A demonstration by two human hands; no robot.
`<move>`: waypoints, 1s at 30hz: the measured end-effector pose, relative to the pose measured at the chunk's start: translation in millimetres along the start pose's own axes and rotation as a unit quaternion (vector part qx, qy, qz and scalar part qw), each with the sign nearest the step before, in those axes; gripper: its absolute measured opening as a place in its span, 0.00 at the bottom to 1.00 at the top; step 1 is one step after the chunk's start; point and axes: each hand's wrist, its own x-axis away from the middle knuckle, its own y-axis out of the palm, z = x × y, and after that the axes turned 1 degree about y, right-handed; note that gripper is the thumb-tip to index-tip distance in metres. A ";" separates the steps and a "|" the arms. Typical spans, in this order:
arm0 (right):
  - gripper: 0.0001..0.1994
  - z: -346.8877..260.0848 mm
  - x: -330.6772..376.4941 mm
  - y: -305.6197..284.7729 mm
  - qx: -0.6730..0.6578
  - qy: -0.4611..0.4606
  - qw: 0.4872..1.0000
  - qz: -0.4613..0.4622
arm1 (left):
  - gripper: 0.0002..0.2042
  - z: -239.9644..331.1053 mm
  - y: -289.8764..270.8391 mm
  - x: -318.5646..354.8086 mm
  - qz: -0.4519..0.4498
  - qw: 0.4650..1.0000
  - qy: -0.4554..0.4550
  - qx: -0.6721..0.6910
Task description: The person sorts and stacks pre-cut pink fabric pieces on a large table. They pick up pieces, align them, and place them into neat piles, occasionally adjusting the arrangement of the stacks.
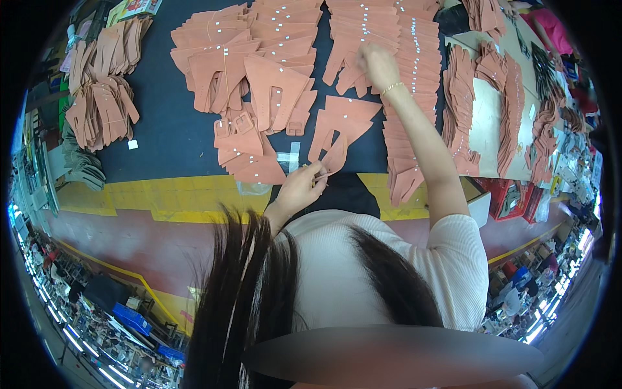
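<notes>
My left hand (303,187) is near the table's front edge, its fingers pinched on the lower end of a salmon-coloured cut leather piece (345,115). This piece lies partly on the table, with a long slot and small white marks. Farther off, my right hand (380,67) is over the lower end of a fanned stack of similar pieces (361,27). Its fingers are curled; what they hold, if anything, is hidden. Left of the held piece lie more overlapping leather pieces (275,87), and below those, pieces with buckle-shaped cut-outs (243,123).
The dark table (162,146) carries bundles of pieces (103,113) at the left and a long overlapping row (413,97) at the right. Beyond it is a pale table (483,123) with more strips. A red crate (508,200) is at the lower right.
</notes>
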 end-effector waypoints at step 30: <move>0.08 -66.6 34.8 13.7 -0.258 -0.020 0.965 -0.038 | 0.14 -68.0 47.2 -92.0 0.246 0.961 -0.024 -0.120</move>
